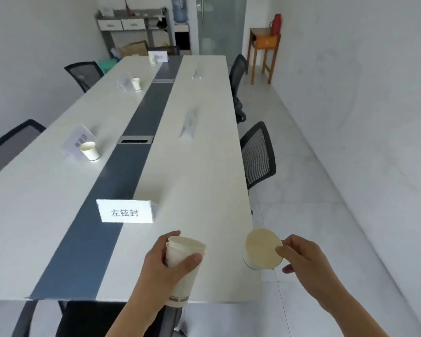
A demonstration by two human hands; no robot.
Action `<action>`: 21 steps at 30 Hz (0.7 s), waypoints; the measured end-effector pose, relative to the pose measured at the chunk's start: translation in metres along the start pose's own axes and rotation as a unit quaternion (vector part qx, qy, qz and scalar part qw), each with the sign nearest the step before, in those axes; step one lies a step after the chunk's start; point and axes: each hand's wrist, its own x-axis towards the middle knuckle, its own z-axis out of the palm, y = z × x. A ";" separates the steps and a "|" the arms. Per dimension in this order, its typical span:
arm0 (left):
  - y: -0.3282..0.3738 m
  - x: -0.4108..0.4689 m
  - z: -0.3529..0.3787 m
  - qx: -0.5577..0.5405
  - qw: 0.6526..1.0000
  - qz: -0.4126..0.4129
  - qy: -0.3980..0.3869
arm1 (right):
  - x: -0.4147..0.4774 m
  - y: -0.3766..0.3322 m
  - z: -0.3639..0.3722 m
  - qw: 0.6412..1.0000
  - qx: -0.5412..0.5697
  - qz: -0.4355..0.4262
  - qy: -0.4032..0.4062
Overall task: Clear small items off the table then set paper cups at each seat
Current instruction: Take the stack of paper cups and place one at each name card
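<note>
left hand (156, 271) wraps a stack of paper cups (182, 268); thumb across the front, fingers curled round the far side; the stack is upright, mouth up, over the near end of the table (204, 166); its lower part hangs in front of the table's near edge

right hand (306, 261) pinches a single paper cup (263, 249) at the rim, thumb and forefinger on the right side of the rim, other fingers loosely curled below; the cup is tilted, mouth toward the camera, at the table's near right corner, just by the right edge; cannot tell if its base touches the top (blurred)

three cups stand upright on the left half of the table: nearest cup (90, 150) just beside a tilted name card (77, 139); middle cup (136, 83) beside a clear card stand; far cup (152, 59) at the far end

right half: two name cards (188, 122) (197, 74) seen edge-on

front name card (125, 212) stands at the near end, straddling the dark centre strip (141, 122) and the right half, ahead of the left hand

mesh chairs: two on the right (258, 154) (238, 86), two on the left (10, 144) (84, 74)

back of the room: water dispenser (180, 10); wooden stand (263, 52) with a red flask (276, 24) on top
</note>
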 end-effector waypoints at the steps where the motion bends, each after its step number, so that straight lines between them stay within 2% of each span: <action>1: 0.002 0.007 -0.002 -0.008 1.000 -0.003 0.015 | 0.015 -0.009 0.001 1.000 -0.009 -0.009 -0.014; 6: 0.003 0.030 -0.013 -0.059 0.991 -0.024 0.117 | 0.089 -0.039 0.015 0.994 -0.045 -0.037 -0.090; 14: -0.004 0.039 -0.013 -0.107 0.951 -0.076 0.279 | 0.202 -0.082 0.075 0.957 -0.095 -0.077 -0.262; 21: -0.030 0.049 -0.039 -0.124 0.920 -0.126 0.349 | 0.276 -0.119 0.185 0.941 -0.114 -0.074 -0.310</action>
